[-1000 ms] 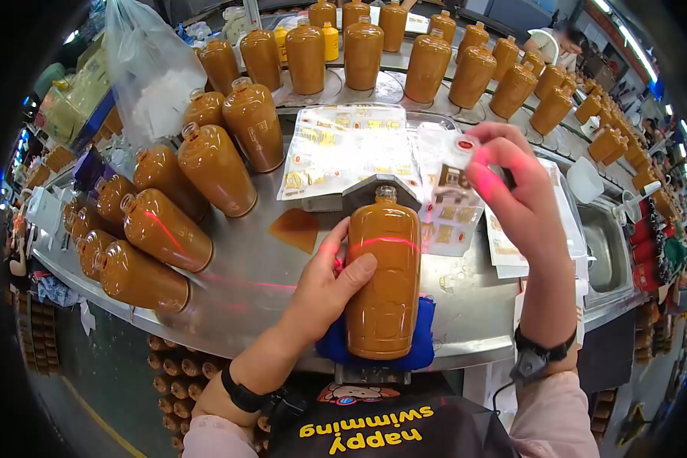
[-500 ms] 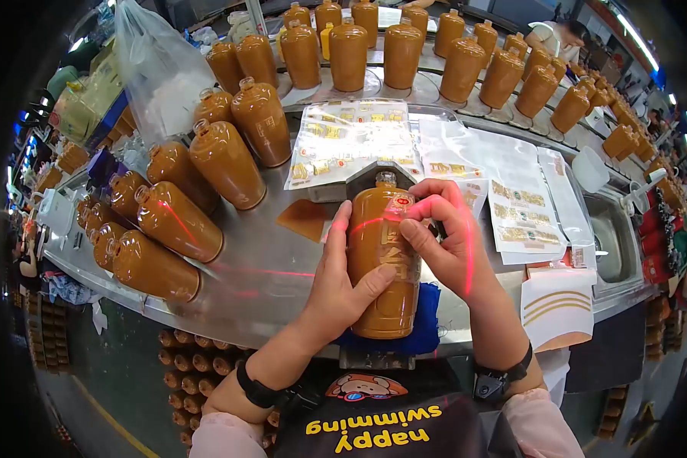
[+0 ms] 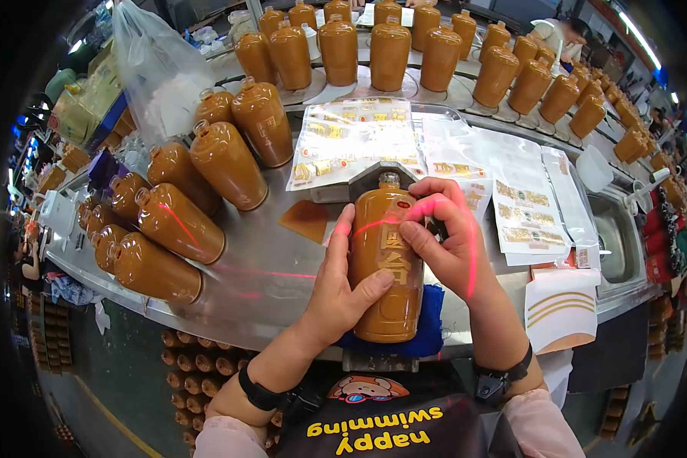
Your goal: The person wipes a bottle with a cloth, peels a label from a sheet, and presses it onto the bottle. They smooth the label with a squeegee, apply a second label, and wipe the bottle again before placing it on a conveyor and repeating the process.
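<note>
A glossy brown bottle [image 3: 385, 317] leans back in front of me, its clear neck against a dark angled rest [image 3: 356, 182]. My left hand [image 3: 332, 294] grips its left side, thumb across the front. Gold lettering [image 3: 395, 263] and a small red mark run down the bottle's face under a clear label film [image 3: 399, 210]. At the upper right, my right hand [image 3: 449, 244] pinches thumb and forefinger together at the film's edge; the fingers partly hide what they hold. A blue cloth [image 3: 433, 317] lies beneath the bottle's base.
Several brown bottles [image 3: 227, 166] stand on the left of the metal table. Behind, more bottles [image 3: 389, 57] line a conveyor [image 3: 466, 98]. Label sheets [image 3: 527, 195] lie ahead and right, near a sink [image 3: 622, 248]. A person [image 3: 561, 38] sits at the far right.
The conveyor bottles have shifted to the right. The gold lettering shows more plainly, with less film glare over it. Both hands keep nearly the same place on the bottle.
</note>
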Motion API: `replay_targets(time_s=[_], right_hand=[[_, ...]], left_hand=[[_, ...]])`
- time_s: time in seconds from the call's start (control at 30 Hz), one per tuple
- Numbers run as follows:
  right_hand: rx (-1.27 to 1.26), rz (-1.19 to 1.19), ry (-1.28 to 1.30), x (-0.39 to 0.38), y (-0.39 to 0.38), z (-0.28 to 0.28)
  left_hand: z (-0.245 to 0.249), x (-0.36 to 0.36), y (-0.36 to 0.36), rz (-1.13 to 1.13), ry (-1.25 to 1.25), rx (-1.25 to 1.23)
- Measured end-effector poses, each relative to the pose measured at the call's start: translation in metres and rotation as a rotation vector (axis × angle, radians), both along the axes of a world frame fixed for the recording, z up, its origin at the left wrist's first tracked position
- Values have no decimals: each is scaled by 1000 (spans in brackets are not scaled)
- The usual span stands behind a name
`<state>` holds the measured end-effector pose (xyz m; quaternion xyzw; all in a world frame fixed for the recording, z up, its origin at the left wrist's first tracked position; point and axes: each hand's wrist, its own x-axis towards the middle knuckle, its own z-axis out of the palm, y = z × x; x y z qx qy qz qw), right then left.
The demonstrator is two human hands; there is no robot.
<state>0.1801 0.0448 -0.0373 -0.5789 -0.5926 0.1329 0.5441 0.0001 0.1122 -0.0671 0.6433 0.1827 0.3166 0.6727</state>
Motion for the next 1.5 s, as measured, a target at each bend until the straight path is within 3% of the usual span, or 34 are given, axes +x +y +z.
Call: replay_targets(time_s=[0.7, 0.9, 1.0, 1.07, 1.27, 1.37, 1.5], right_hand=[[28, 18, -12, 2, 2, -3], [-28, -24, 107, 6, -17, -7], [-120, 61, 217, 1, -32, -15], [-188, 100, 287, -3, -36, -17], [-145, 128, 371, -5, -35, -22], [-134, 108, 248, -1, -34, -29], [-131, 134, 360, -3, -33, -29]], left_hand=[[-1, 0, 2, -34, -43, -55], [6, 0, 1, -62, -80, -110], [-6, 0, 6, -28, -10, 40], [-2, 0, 4, -43, -24, -23], [5, 0, 1, -52, -42, -74], [2, 1, 0, -50, -62, -79], [-2, 1, 2, -27, -36, -36]])
